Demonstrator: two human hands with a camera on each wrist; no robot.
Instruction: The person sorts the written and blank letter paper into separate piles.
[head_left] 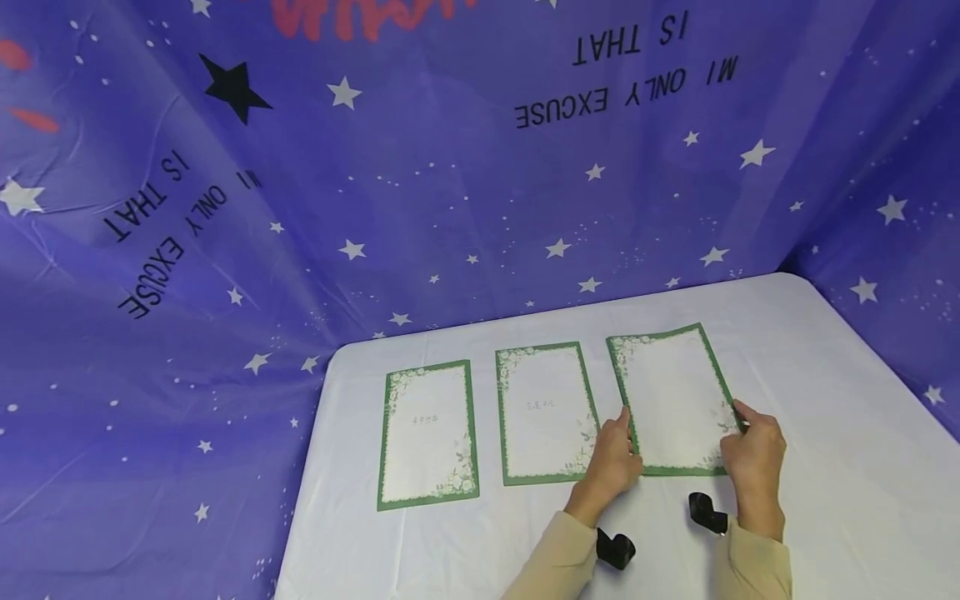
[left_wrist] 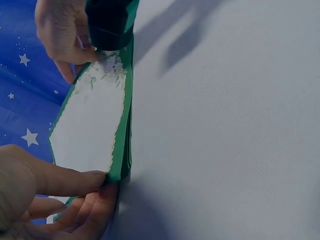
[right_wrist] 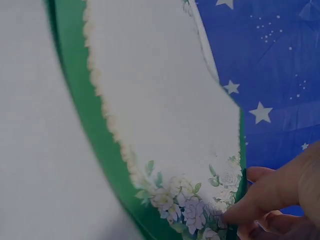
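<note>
A white sheet of paper (head_left: 671, 392) with a green border and printed flowers is at the right of the row, its near part in both hands. My left hand (head_left: 611, 462) pinches its left edge near the lower corner, thumb on top and fingers beneath, as the left wrist view shows. On the opposite edge, my right hand (head_left: 756, 458) grips the paper between thumb and fingers. The sheet bows slightly in the right wrist view. More green edging shows under it in the left wrist view; how many sheets there are I cannot tell.
Two matching bordered sheets, a middle one (head_left: 546, 417) and a left one (head_left: 427, 437), lie flat with small faint writing on them. All are on a white-covered table (head_left: 450, 550). Purple star-patterned cloth (head_left: 465, 208) hangs behind and at both sides. Black wrist devices (head_left: 617, 550) sit by the sleeves.
</note>
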